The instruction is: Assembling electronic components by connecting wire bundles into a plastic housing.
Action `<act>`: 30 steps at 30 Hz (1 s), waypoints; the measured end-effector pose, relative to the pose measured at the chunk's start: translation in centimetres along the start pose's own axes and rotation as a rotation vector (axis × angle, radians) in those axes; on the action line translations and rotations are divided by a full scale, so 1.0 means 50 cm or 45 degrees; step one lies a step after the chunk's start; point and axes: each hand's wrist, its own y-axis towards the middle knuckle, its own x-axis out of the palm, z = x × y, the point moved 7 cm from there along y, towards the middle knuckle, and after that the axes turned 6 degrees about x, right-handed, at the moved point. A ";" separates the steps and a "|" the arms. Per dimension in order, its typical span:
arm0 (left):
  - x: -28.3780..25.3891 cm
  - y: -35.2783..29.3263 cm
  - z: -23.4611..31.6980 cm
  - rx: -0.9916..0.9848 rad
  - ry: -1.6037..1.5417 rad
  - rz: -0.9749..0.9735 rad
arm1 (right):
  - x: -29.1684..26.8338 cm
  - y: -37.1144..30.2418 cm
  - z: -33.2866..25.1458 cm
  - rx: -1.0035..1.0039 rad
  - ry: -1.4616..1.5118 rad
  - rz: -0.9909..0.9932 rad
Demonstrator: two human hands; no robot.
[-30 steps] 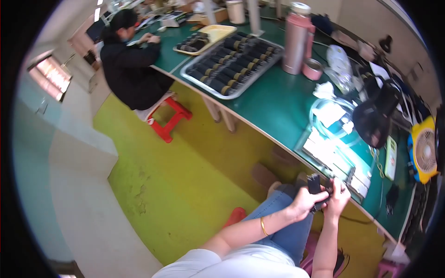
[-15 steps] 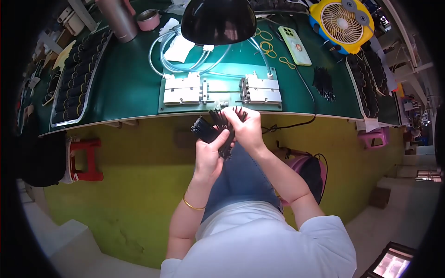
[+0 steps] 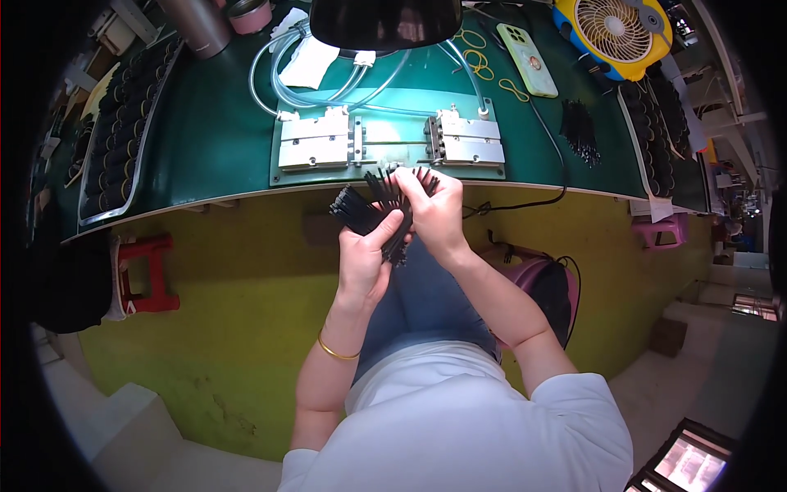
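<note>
My left hand [image 3: 365, 258] is closed round a bundle of thin black rods [image 3: 357, 211], perhaps short wires or tubes, whose tips fan out at the upper left. At the bundle's right side, my right hand [image 3: 437, 213] pinches several of the same pieces, spread like a fan between both hands. Just beyond my fingers, at the table's near edge, sits a metal fixture [image 3: 316, 152] with two silver blocks on a base plate. Clear hoses [image 3: 287, 90] run to it. Which pieces each finger touches is partly hidden.
A black lamp head [image 3: 385, 20] hangs over the green table [image 3: 213, 123]. Trays of black bundles stand left [image 3: 127, 139] and right [image 3: 652, 139]. At the right lie a loose black bundle [image 3: 580, 131], a phone [image 3: 527, 61], rubber bands [image 3: 477, 61] and a yellow fan [image 3: 615, 33].
The whole view has shifted slightly, with the table and fixture now higher in the picture. Both hands keep hold of the black pieces, which look a little more spread apart.
</note>
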 end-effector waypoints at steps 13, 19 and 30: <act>-0.008 0.007 -0.011 -0.013 -0.023 -0.031 | -0.003 0.007 0.009 0.015 0.061 0.000; 0.001 0.004 -0.006 -0.060 -0.029 -0.009 | -0.007 0.001 0.014 0.105 0.013 -0.013; 0.003 -0.003 -0.007 -0.022 -0.024 -0.006 | 0.000 -0.011 -0.006 0.044 0.010 -0.056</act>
